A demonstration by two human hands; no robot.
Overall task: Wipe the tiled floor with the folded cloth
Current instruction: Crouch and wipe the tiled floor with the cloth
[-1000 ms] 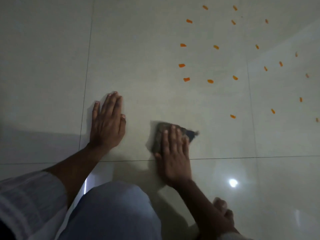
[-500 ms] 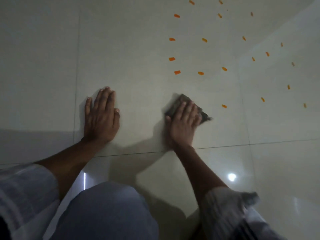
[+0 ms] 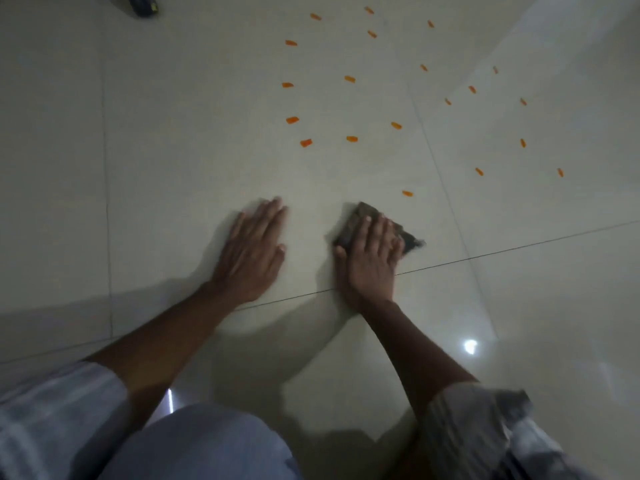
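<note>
A dark folded cloth [image 3: 365, 213] lies on the pale glossy tiled floor [image 3: 180, 140], mostly hidden under my right hand [image 3: 372, 258]. That hand presses flat on the cloth with fingers together, pointing up and slightly right; a frayed corner sticks out to the right. My left hand [image 3: 254, 251] rests palm-down on the bare tile a short way to the left, fingers spread slightly, holding nothing. Both hands sit just above a grout line.
Several small orange marks [image 3: 350, 138] are scattered on the tiles beyond and to the right of the cloth; the nearest orange mark [image 3: 407, 193] lies just up-right of it. A dark object [image 3: 142, 5] sits at the top left edge. My knee [image 3: 207, 445] fills the bottom centre.
My right hand slid the cloth forward and to the right over the second, and its fingers now angle right. The view has shifted, so both hands sit further right in it.
</note>
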